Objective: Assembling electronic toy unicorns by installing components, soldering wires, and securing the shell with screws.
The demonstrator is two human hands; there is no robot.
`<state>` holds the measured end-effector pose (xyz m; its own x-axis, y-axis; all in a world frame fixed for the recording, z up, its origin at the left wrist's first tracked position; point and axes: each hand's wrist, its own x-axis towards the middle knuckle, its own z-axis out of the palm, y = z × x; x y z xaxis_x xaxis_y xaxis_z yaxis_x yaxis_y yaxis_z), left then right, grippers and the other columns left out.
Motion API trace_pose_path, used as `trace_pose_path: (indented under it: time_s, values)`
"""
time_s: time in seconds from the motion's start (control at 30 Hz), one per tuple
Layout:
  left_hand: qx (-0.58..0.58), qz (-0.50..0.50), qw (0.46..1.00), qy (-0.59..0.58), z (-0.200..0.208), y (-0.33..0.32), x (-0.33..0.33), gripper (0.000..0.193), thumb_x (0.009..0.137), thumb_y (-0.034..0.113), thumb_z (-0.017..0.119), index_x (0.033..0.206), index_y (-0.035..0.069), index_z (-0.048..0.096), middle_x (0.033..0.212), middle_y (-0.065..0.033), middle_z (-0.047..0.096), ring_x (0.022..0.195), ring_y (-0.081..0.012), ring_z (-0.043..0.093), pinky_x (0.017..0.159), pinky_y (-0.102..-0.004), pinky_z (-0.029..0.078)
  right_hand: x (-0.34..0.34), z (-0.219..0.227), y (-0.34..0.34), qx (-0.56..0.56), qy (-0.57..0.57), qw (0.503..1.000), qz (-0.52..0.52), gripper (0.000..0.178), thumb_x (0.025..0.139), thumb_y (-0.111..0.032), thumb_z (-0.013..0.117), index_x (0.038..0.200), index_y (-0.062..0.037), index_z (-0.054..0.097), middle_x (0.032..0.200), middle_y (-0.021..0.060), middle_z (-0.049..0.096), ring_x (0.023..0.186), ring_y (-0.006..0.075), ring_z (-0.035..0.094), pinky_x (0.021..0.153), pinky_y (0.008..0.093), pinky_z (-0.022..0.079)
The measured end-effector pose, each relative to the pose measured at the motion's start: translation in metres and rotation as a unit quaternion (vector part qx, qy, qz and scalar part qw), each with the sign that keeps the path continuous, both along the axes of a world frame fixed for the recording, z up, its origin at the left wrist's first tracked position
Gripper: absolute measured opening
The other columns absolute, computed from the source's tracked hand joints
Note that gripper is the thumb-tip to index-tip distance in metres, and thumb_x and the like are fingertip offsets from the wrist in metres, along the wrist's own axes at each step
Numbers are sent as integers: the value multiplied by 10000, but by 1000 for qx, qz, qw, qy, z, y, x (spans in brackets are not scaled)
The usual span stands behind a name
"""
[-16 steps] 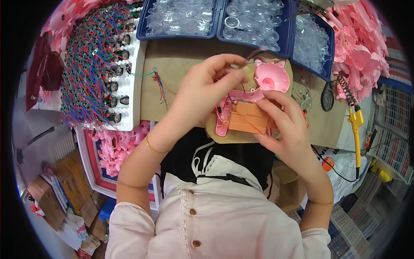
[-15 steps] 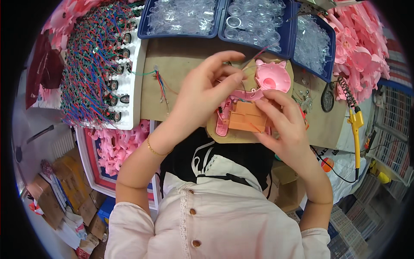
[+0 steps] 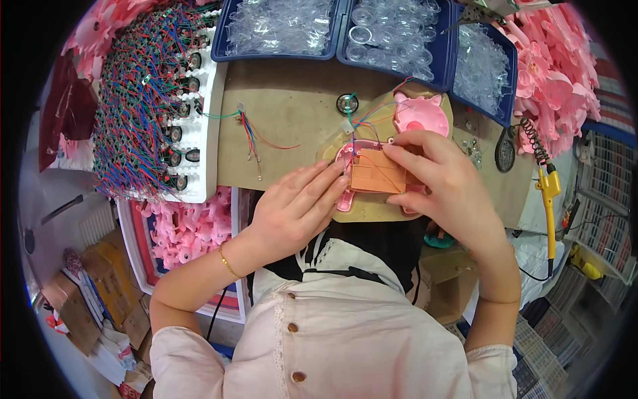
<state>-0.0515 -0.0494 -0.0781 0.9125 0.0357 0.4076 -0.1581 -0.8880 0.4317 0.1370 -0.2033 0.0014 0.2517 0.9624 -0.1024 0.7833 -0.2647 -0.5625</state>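
Note:
A pink plastic toy shell (image 3: 347,174) lies on a tan work pad (image 3: 372,207) with an orange-brown circuit board (image 3: 376,176) set in it. My right hand (image 3: 442,183) grips the board's right side with thumb and fingers. My left hand (image 3: 296,206) rests flat, its fingertips touching the shell's left edge and holding nothing. A second pink pig-shaped shell (image 3: 419,114) lies just beyond, joined by thin coloured wires (image 3: 369,120). A small round speaker (image 3: 346,104) sits at the end of these wires.
Blue trays of clear plastic parts (image 3: 399,33) line the far edge. A white foam tray with wired speakers (image 3: 153,100) is at left, pink shells (image 3: 189,229) in a tray below it. A yellow soldering iron (image 3: 549,193) lies at right. A loose wire bundle (image 3: 252,139) lies on the brown mat.
My left hand has come down from over the pink shell and now lies flat at its left edge. The shell and board are uncovered. My right hand has shifted onto the board.

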Motion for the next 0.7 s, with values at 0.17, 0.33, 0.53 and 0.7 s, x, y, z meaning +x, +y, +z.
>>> trace_pose_path:
  time_s: [0.17, 0.33, 0.53, 0.7]
  values:
    - [27, -21, 999, 16, 10, 3, 5, 472, 727, 136, 715, 1181, 62, 609, 1224, -67, 587, 1117, -230, 548, 902, -369, 442, -7, -15, -17, 98, -108, 989, -2, 549, 621, -159, 789, 1126, -31, 616, 1120, 123, 568, 1015, 295, 567, 857, 358, 477]
    - [-4, -33, 999, 7, 46, 16, 43, 380, 744, 208, 708, 1110, 129, 647, 1129, 3, 622, 1020, -185, 557, 818, -361, 407, 7, -7, -33, 92, -68, 986, -124, 511, 634, -255, 780, 1076, -45, 633, 965, 97, 585, 897, 263, 564, 807, 372, 453]
    - [123, -64, 990, 8, 34, -11, 60, 366, 813, 254, 654, 1135, 81, 635, 1208, -20, 604, 1061, -172, 550, 870, -327, 437, -11, -23, -42, 95, -245, 963, -67, 425, 624, -239, 772, 970, -22, 657, 813, 74, 547, 744, 249, 526, 657, 364, 430]
    - [132, -74, 988, 29, 45, -7, 65, 371, 799, 230, 681, 1135, 77, 644, 1192, -21, 624, 1056, -151, 573, 877, -307, 429, 14, -7, -29, 85, -112, 988, -70, 373, 643, -173, 752, 973, -28, 656, 802, 75, 559, 732, 268, 530, 648, 379, 439]
